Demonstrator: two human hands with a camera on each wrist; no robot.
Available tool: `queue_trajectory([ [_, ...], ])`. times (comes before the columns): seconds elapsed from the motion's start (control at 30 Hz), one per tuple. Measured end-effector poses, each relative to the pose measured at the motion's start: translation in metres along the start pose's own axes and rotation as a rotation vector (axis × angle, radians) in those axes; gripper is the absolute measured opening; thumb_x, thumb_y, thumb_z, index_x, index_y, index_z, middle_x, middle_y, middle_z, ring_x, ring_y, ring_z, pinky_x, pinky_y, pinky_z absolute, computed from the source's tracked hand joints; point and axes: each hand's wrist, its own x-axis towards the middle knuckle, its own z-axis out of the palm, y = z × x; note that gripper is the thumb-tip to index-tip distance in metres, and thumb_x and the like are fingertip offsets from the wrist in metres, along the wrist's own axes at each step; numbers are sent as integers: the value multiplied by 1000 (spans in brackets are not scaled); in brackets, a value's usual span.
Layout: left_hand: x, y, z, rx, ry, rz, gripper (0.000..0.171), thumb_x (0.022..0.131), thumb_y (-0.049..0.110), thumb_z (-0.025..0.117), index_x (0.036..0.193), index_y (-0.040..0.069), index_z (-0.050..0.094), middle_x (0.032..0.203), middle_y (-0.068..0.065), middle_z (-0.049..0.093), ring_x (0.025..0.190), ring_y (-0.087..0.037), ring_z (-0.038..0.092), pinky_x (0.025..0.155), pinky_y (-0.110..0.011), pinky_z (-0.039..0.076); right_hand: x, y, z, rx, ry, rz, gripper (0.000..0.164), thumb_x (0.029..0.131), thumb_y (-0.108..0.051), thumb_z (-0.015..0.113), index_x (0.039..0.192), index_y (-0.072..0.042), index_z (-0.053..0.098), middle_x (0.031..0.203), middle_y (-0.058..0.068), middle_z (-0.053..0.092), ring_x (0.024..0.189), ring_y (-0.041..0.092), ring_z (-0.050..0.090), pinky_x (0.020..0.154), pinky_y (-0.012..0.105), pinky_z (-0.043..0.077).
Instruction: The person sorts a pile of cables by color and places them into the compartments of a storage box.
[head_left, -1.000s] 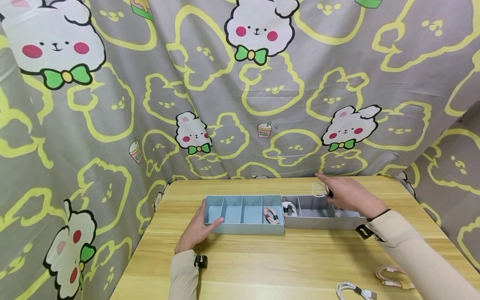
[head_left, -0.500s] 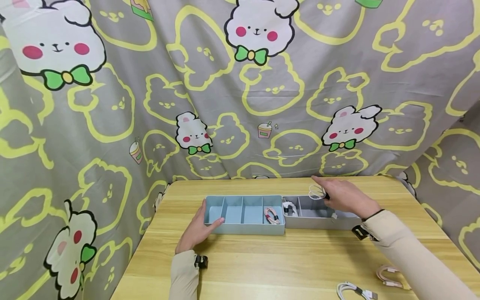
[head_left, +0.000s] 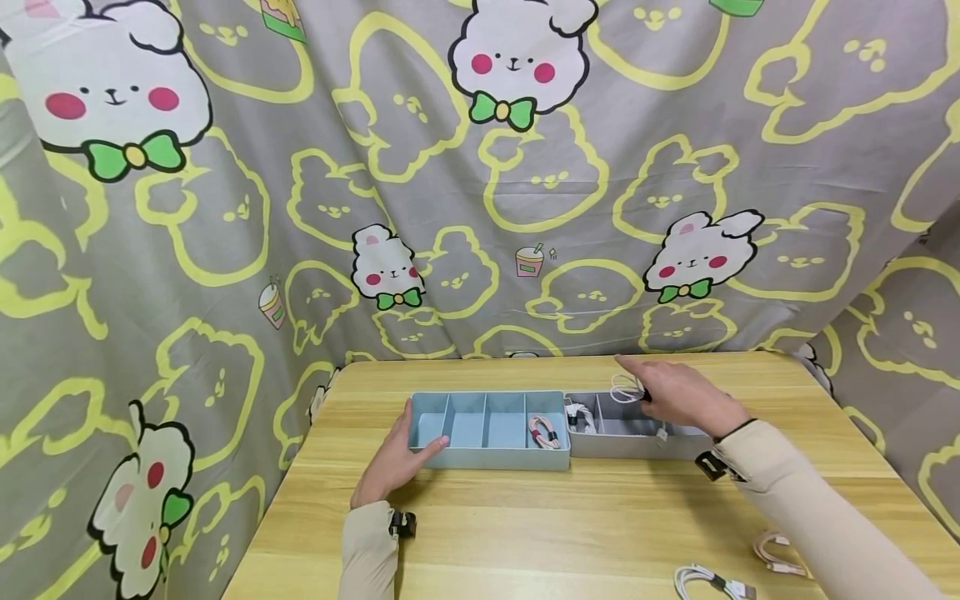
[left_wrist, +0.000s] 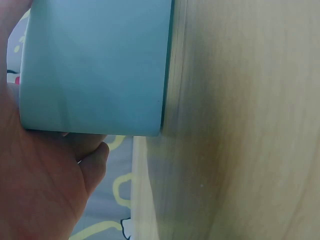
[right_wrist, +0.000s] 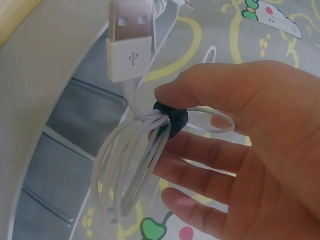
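My right hand (head_left: 686,396) pinches a coiled white USB cable (right_wrist: 112,160) between thumb and fingers at its black tie. The coil hangs over the grey divided box (head_left: 611,447), with its USB plug (right_wrist: 129,57) dangling free. In the head view, the hand and sleeve cover that box's right part. My left hand (head_left: 393,461) holds the left end of the blue divided box (head_left: 491,459), thumb over the front rim; the end wall fills much of the left wrist view. A pink cable (head_left: 542,432) lies in the blue box's rightmost compartment.
Another white cable (head_left: 580,417) sits in the grey box's leftmost compartment. Near the table's front right lie a white USB cable (head_left: 701,577) and a pink cable (head_left: 780,554), partly beside the right sleeve. A patterned curtain (head_left: 517,292) hangs behind the wooden table (head_left: 510,533).
My right hand has shifted a little left and slightly down over the grey box, carrying the white USB cable along. The left hand and the blue box stay put.
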Motion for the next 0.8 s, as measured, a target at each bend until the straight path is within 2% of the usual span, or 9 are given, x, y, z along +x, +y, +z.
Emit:
queue_trajectory([
  [0.27, 0, 1, 0, 3, 2, -6, 118, 88, 78, 60, 167, 23, -8, 175, -17, 9, 159, -42, 20, 124, -67, 26, 3, -3, 4, -2, -20, 0, 82, 80, -6, 84, 152, 2, 45, 91, 9, 72, 61, 10, 52, 55, 30, 44],
  [0.67, 0, 2, 0, 6, 3, -16, 118, 88, 79, 59, 167, 25, -9, 175, -15, 8, 159, -43, 22, 124, -66, 27, 6, -5, 7, 14, -32, 3, 84, 80, -7, 85, 153, 2, 44, 97, 11, 73, 74, 19, 66, 58, 35, 51],
  [0.8, 0, 1, 0, 9, 4, -19, 118, 88, 79, 59, 167, 25, -9, 175, -15, 8, 159, -42, 22, 124, -66, 27, 6, -6, 7, 15, -40, 12, 84, 81, -8, 84, 154, 2, 42, 100, 13, 73, 70, 16, 63, 56, 32, 48],
])
